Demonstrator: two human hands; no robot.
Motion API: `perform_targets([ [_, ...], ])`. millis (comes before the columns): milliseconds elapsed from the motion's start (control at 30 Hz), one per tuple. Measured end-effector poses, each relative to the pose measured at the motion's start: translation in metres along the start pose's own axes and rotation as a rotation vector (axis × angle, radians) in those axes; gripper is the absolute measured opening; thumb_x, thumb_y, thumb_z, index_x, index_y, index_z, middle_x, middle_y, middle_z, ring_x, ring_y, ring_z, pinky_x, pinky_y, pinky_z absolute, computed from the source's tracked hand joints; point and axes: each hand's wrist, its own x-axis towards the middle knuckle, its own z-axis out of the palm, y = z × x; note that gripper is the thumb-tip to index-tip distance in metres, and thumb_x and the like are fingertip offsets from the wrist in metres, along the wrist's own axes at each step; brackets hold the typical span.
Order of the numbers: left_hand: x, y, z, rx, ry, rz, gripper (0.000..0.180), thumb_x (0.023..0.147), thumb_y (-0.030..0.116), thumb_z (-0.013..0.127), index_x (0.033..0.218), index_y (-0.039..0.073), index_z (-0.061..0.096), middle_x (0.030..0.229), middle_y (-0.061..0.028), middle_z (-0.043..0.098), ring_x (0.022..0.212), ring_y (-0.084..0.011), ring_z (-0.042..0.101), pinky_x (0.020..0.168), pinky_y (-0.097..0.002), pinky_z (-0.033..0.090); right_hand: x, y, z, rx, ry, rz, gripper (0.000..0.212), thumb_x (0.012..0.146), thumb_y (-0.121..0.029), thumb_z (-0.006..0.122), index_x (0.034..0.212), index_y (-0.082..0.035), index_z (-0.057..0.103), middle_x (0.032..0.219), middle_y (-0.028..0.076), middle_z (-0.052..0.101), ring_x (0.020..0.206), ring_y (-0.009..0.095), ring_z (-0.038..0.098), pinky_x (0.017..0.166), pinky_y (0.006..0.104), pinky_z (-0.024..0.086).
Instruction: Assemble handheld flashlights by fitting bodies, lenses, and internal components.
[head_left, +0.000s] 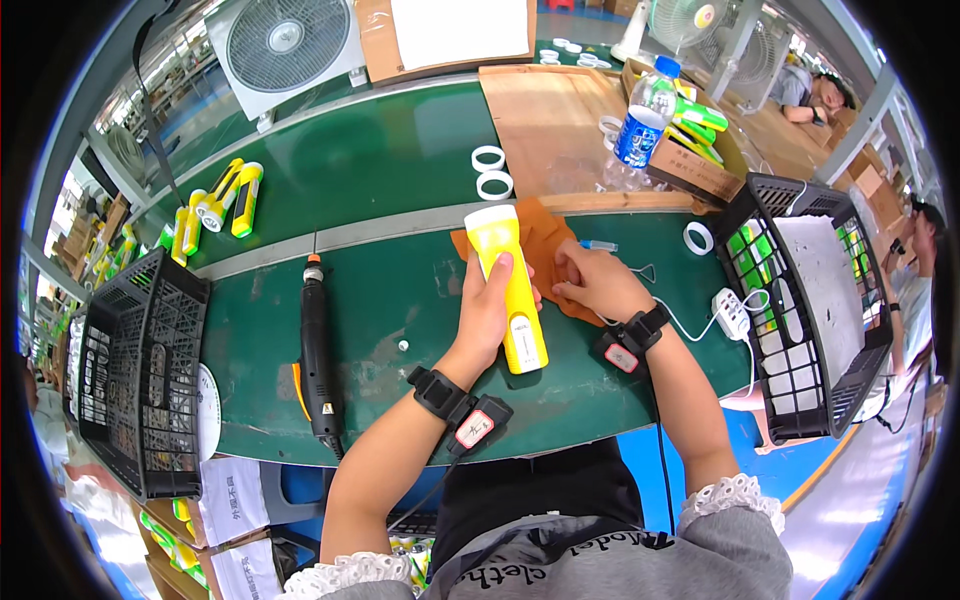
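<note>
A yellow flashlight with a white head lies in my left hand, its fingers wrapped round the body and its head pointing away from me. Beside it, my right hand is closed over an orange cloth, fingers curled and pressed onto the fabric. Part of the cloth is hidden behind the flashlight and the hands. Just beyond the right hand rests a small plug on a white cable. On the bench to the left is a black electric screwdriver with an orange tip.
Black crates stand at the left and right. Two white rings lie on the green conveyor, with several flashlights farther left. A bottle stands beyond the right hand. A white charger block lies against the right crate.
</note>
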Motion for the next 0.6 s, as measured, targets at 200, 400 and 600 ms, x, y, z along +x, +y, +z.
perform_targets([
  [200, 0.000, 0.001, -0.003, -0.030, 0.023, -0.061, 0.030, 0.088, 0.021, 0.041, 0.114, 0.006, 0.036, 0.096, -0.0097, 0.052, 0.078, -0.0189, 0.056, 0.069, -0.0343, 0.049, -0.008, -0.004, 0.000, -0.073, 0.036, -0.041, 0.027, 0.074, -0.015, 0.062, 0.093, -0.006, 0.045, 0.069, 0.014, 0.058, 0.070, 0.033, 0.058, 0.061, 0.0414, 0.044],
  [400, -0.002, -0.004, -0.001, 0.121, -0.141, 0.029, 0.071, 0.079, 0.007, 0.053, 0.138, 0.009, 0.013, 0.120, -0.0097, 0.043, 0.105, -0.0195, 0.047, 0.085, -0.0316, 0.043, -0.011, -0.016, -0.009, 0.332, 0.330, -0.143, 0.017, 0.082, -0.007, 0.055, 0.093, -0.003, 0.041, 0.068, 0.014, 0.056, 0.067, 0.030, 0.058, 0.060, 0.0354, 0.044],
  [600, -0.008, 0.000, 0.010, 0.252, -0.138, 0.024, 0.088, 0.075, 0.006, 0.064, 0.141, 0.010, 0.006, 0.116, -0.0104, 0.043, 0.106, -0.0190, 0.046, 0.087, -0.0309, 0.042, -0.015, -0.021, -0.008, 0.390, 0.358, -0.294, 0.009, 0.087, -0.006, 0.050, 0.092, -0.003, 0.043, 0.075, 0.011, 0.054, 0.065, 0.024, 0.054, 0.061, 0.0308, 0.043],
])
